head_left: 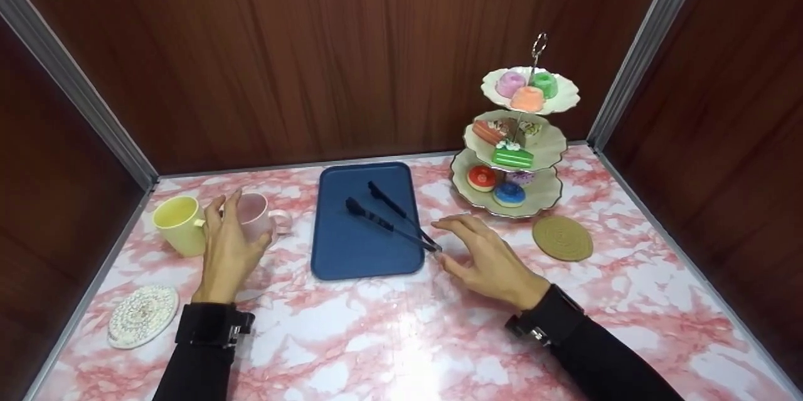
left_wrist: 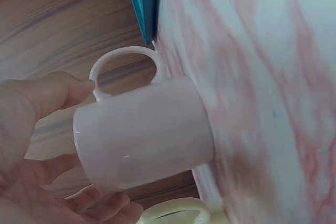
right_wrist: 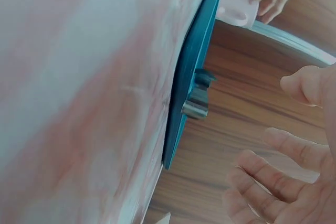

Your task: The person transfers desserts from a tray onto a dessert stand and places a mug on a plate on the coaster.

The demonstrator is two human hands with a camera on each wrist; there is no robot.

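In the head view my left hand (head_left: 229,250) is at the pink mug (head_left: 252,216), thumb and fingers spread apart near its rim. The left wrist view shows the thumb by the mug's handle (left_wrist: 128,59) and the fingers on the other side; whether they touch cannot be told. The mug stands upright on the table. My right hand (head_left: 492,263) hovers with parted fingers and nothing in it, close to the metal end of black-tipped tongs (head_left: 392,219). Those tongs lie across a blue tray (head_left: 339,250).
A yellow mug (head_left: 182,225) stands left of the pink one, with a white beaded coaster (head_left: 143,316) nearer the front. At the back right rises a three-tier stand (head_left: 549,144) bearing several toy cakes. A tan woven coaster (head_left: 563,238) lies before it. Wood-patterned panels (head_left: 351,56) enclose the table.
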